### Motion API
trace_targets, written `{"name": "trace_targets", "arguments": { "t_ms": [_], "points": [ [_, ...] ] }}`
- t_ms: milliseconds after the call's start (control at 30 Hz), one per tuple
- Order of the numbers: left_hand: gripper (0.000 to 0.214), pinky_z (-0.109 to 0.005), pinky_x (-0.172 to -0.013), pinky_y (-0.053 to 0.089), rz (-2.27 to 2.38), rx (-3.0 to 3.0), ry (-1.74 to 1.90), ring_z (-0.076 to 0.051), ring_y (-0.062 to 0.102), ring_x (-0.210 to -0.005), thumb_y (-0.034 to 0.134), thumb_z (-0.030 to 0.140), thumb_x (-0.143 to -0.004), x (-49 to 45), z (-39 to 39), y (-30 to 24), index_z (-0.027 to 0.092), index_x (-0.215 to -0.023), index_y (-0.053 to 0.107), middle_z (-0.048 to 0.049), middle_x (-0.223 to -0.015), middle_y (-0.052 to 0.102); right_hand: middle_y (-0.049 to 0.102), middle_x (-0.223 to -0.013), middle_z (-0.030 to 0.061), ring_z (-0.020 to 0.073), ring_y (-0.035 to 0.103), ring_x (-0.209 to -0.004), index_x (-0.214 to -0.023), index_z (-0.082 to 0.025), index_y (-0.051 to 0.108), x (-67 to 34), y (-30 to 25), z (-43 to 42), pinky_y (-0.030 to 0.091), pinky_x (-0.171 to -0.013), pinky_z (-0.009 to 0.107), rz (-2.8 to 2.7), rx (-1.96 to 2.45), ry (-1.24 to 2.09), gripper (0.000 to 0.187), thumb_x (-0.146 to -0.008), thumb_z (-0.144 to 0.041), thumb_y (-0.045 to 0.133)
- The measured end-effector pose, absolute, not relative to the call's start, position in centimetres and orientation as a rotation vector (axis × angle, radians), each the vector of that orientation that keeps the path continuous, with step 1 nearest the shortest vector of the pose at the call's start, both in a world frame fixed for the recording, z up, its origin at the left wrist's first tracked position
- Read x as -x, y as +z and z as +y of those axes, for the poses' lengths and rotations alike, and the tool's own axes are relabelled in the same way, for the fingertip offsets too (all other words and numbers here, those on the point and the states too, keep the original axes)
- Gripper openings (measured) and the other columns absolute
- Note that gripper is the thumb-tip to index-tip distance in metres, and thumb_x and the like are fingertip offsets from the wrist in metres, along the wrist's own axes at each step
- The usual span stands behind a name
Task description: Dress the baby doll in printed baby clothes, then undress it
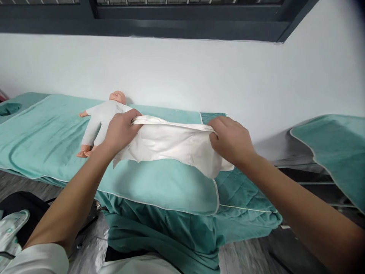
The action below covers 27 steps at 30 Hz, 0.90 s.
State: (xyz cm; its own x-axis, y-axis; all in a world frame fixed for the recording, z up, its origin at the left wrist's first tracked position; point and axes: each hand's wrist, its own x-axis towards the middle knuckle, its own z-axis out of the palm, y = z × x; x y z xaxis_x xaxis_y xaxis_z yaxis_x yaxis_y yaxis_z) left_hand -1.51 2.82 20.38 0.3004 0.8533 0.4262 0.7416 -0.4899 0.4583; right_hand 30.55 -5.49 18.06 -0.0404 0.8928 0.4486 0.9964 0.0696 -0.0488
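Note:
A white cloth (173, 142) is stretched between my two hands above the bed, its lower part hanging loose. My left hand (121, 129) grips the cloth's upper left corner, fingers closed. At the upper right corner my right hand (230, 139) is closed on the same edge, which looks folded or bunched. Just beyond my left hand a baby doll (99, 116) in a white bodysuit lies on its back on a light green blanket (54, 133). My left hand and forearm hide part of the doll's side and legs.
The bed carries a darker green quilted cover (251, 194) that drapes down its front edge. A white wall (182, 72) runs behind it, under a dark window frame (185, 28). To the right hangs another green blanket (339, 148) over metal rails. At lower left, a patterned cloth (13, 232) rests on something black.

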Motion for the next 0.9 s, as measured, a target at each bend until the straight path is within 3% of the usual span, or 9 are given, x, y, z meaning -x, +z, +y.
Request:
{"name": "trace_targets", "arguments": {
  "t_ms": [200,333,567,700,900],
  "points": [
    [0.023,-0.032,-0.076,0.045,1.466,-2.546,1.04,-0.02,0.062,-0.076,0.056,0.032,-0.088,-0.5,0.8,21.8,0.021,-0.105,0.068,-0.0018,-0.077,0.067,0.072,-0.099,0.0073,0.0243,0.062,-0.08,-0.106,-0.022,0.065,-27.3,18.4,-5.1,0.036,-0.064,0.032,-1.96,1.807,-0.22,0.025,-0.09,-0.02,0.047],
    [0.022,-0.033,-0.078,0.044,1.626,-2.554,1.107,-0.021,0.062,-0.076,0.056,0.033,-0.089,0.8,1.4,22.1,0.023,-0.104,0.068,-0.0017,-0.075,0.066,0.072,-0.109,0.0123,0.0272,0.063,-0.089,-0.107,-0.019,0.068,-29.2,18.1,-4.5,0.039,-0.067,0.034,-1.909,1.873,-0.334,0.032,-0.088,-0.016,0.043],
    [0.02,-0.031,-0.064,0.037,1.69,-2.397,0.739,-0.023,0.061,-0.071,0.055,0.042,-0.088,4.6,2.7,18.9,0.026,-0.088,0.067,-0.0036,-0.074,0.067,0.077,-0.104,0.005,0.0259,0.068,-0.094,-0.095,-0.025,0.075,-33.0,17.3,-6.4,0.048,-0.078,0.036,-1.842,1.857,0.062,0.037,-0.08,-0.015,0.043],
    [0.027,-0.031,-0.061,0.035,1.692,-2.297,0.679,-0.02,0.055,-0.064,0.054,0.048,-0.089,5.4,2.4,18.8,0.024,-0.081,0.065,-0.0026,-0.07,0.064,0.078,-0.102,0.0031,0.0255,0.069,-0.093,-0.099,-0.026,0.077,-33.4,18.1,-7.3,0.048,-0.075,0.035,-1.726,1.922,0.025,0.039,-0.077,-0.015,0.047],
    [0.033,-0.035,-0.069,0.042,1.86,-2.276,0.383,-0.026,0.062,-0.075,0.06,0.055,-0.086,4.7,6.4,19.1,0.023,-0.081,0.066,-0.0074,-0.077,0.069,0.077,-0.1,0.005,0.0259,0.066,-0.085,-0.105,-0.027,0.077,-33.6,17.7,-4.3,0.044,-0.067,0.032,-1.757,2.178,0.11,0.041,-0.075,-0.014,0.053]
  ]
}}
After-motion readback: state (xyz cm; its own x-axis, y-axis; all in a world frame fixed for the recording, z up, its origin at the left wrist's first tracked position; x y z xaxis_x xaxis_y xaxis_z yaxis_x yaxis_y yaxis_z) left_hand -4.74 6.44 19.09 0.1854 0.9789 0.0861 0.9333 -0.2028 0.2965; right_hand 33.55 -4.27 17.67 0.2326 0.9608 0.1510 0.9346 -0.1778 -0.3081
